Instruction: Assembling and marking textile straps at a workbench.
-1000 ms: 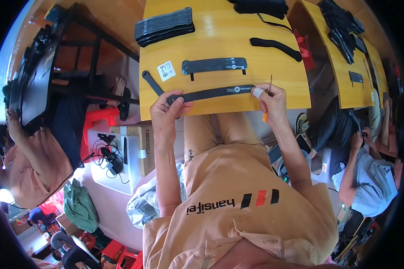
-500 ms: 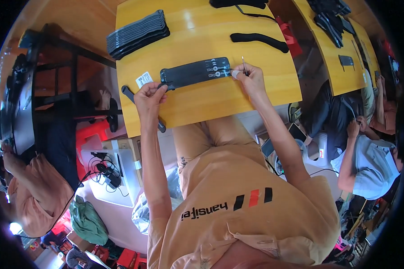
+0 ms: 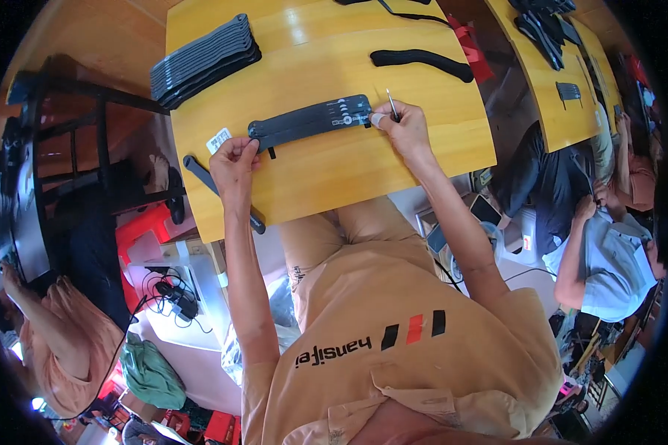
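Note:
A long flat black band (image 3: 308,123) with white print at its right end spans the space between my hands, above the yellow table. Two short dark tabs stick out from its lower edge. My left hand (image 3: 234,161) pinches the band's left end between thumb and fingers. At the right end, my right hand (image 3: 404,132) has its thumb and finger closed on the corner. A thin pointed metal tool (image 3: 393,106), its exact kind unclear, juts up from that same hand. A white wrap covers part of one right-hand digit.
The yellow table (image 3: 312,182) carries a stack of ribbed black bands (image 3: 206,61) at far left and a curved black strip (image 3: 421,62) at far right. A white label (image 3: 218,141) and a dark strap (image 3: 223,194) lie near my left hand. Other people sit at both sides.
The band looks narrower, with one printed mark showing where two showed before, and its lower tabs stand out more. Both hands keep their grip. The whole view has shifted slightly.

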Available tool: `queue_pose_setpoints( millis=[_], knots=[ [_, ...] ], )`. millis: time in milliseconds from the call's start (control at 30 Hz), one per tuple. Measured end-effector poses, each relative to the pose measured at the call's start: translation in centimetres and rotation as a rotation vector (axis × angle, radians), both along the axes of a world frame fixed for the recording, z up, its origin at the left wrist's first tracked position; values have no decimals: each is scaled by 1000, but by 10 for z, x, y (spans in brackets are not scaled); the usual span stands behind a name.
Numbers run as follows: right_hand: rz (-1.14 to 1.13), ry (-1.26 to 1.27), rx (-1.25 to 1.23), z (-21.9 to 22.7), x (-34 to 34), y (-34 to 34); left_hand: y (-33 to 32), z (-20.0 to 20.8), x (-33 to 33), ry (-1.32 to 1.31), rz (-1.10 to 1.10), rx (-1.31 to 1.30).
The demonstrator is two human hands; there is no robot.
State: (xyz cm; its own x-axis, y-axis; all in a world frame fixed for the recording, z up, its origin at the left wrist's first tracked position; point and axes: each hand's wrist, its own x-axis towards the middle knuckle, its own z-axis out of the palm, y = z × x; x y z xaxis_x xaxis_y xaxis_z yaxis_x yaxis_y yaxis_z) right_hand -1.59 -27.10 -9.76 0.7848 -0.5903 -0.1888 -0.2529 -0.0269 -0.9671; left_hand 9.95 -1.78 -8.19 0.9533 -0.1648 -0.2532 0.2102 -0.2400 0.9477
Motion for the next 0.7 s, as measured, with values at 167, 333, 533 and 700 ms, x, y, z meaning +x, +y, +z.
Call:
queue_pose_setpoints(
  millis=[167, 333, 533, 700],
  knots=[
    [-9, 46, -3, 5, 1, 3, 2, -8, -3, -6, 31, -3],
    [-20, 40, 22, 2, 2, 1, 0, -8, -2, 22, 31, -47],
    [-29, 35, 42, -2, 4, 1, -1, -7, -2, 34, 45, -54],
    [-21, 35, 31, 2, 3, 1, -1, -11, -2, 16, 38, -50]
  ],
)
